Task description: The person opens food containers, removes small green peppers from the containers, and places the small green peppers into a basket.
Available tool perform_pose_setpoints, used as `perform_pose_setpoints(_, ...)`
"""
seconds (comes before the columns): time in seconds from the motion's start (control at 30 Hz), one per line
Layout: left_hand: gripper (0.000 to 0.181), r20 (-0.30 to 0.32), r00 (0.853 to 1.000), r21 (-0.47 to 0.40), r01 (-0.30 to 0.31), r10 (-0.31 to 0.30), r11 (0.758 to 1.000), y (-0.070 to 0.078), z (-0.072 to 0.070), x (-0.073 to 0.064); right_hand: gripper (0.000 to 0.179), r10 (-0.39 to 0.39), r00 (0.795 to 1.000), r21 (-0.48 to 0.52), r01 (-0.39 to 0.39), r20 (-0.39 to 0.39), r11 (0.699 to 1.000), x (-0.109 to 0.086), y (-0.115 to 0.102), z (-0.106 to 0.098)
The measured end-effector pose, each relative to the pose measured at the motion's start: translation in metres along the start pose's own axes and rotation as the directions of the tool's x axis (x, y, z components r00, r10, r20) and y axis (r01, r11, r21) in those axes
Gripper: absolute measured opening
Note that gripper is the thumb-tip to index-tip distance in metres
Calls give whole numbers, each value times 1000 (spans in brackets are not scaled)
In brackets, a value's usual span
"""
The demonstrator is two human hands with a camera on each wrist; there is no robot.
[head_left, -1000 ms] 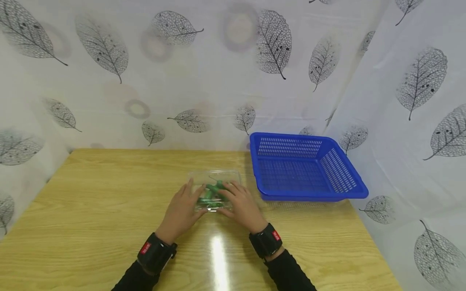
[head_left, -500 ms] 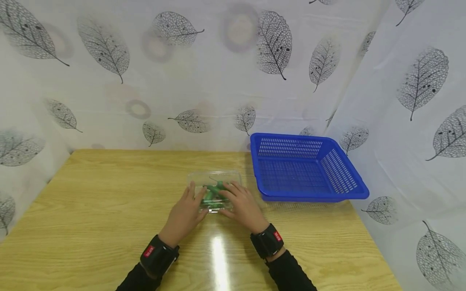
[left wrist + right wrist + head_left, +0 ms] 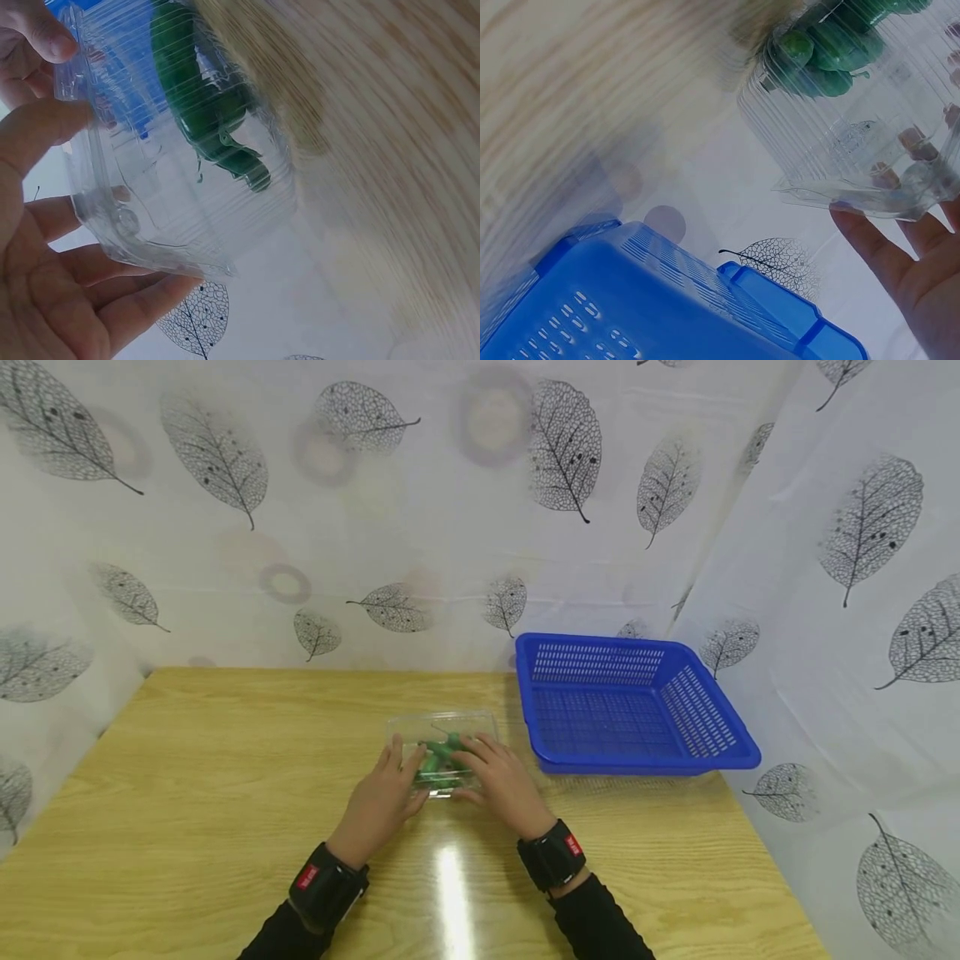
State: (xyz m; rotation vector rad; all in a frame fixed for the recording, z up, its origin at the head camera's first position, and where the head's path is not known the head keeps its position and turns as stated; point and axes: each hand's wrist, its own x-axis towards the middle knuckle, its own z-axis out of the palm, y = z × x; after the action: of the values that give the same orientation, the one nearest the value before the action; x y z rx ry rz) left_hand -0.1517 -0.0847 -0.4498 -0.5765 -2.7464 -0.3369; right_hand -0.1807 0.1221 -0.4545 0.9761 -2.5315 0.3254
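A clear plastic box (image 3: 441, 723) with several green peppers (image 3: 435, 762) in it sits on the table between both hands. My left hand (image 3: 378, 802) lies at its near left corner. In the left wrist view, its thumb (image 3: 56, 124) touches the rim and its other fingers, nearly straight, reach along the lid's edge. My right hand (image 3: 508, 785) lies over the near right corner, its extended fingers (image 3: 874, 244) touching the lid's edge in the right wrist view. Green peppers show through the ribbed wall there and in the left wrist view. Part of the lid is hidden under the hands.
A blue plastic basket (image 3: 637, 767) with slotted walls stands to the right of the box, near the table's back right corner. The wooden table (image 3: 225, 777) meets a white leaf-print sheet (image 3: 450, 527) at its back edge. Another sheet hangs along the right side.
My left hand has shifted slightly to the right and its fingers have drawn closer together on the box. The right hand, box and basket stay almost where they were.
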Motion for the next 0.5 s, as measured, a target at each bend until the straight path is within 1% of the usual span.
perform_pose_setpoints(0.13,64,2,1000,8,-15,15,1000,-2,0,1,54,-9,1000,-18,9,-6,1000,1,1,1)
perform_pose_setpoints(0.4,62,9,1000,-12,-19,20,1000,-7,2,2,53,5,999,-12,-4,42,1000,3,0,-2)
perform_pose_setpoints(0.5,62,5,1000,-17,-21,21,1000,-8,2,3,53,3,999,3,-4,48,1000,4,0,-3)
